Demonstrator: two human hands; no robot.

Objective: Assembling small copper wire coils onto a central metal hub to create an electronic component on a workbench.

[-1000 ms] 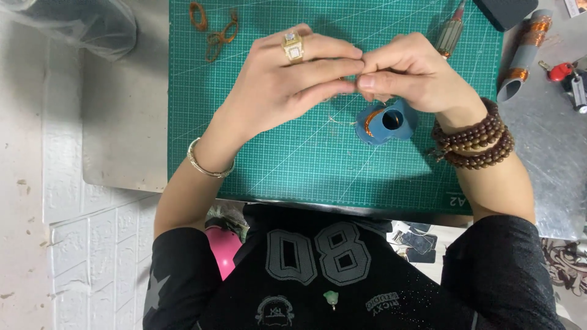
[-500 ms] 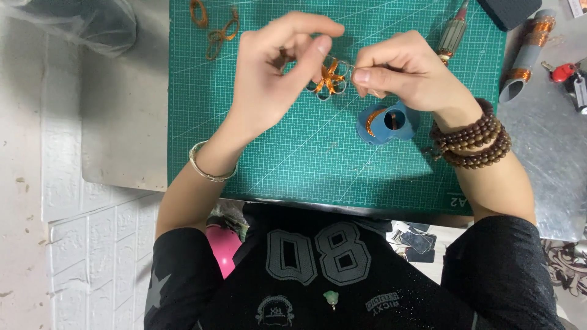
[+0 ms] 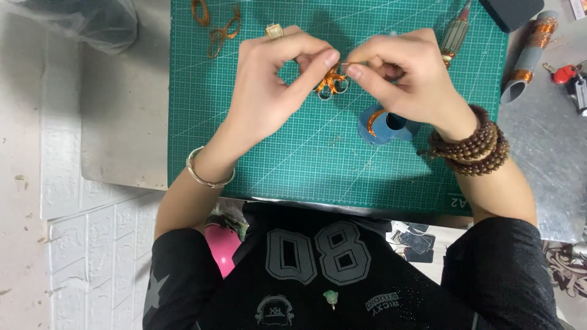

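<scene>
A small coil of copper wire (image 3: 331,83) is pinched between both hands above the green cutting mat (image 3: 275,165). My left hand (image 3: 278,79), with a ring and a thin bangle, grips the coil's left side with thumb and forefinger. My right hand (image 3: 406,76), with dark bead bracelets on the wrist, pinches a fine wire end at the coil's upper right. Just below my right hand a blue spool (image 3: 384,125) wound with copper wire rests on the mat.
Loose copper wire loops (image 3: 217,27) lie at the mat's top left. A copper-wound rod (image 3: 454,35) and a dark block (image 3: 510,12) sit at the top right. A grey tube with copper windings (image 3: 529,55) and a red-tipped tool (image 3: 562,74) lie on the metal table (image 3: 122,122).
My hands have lifted and parted slightly, exposing the copper coil between the fingertips. Both moved a little up the mat, away from the blue spool.
</scene>
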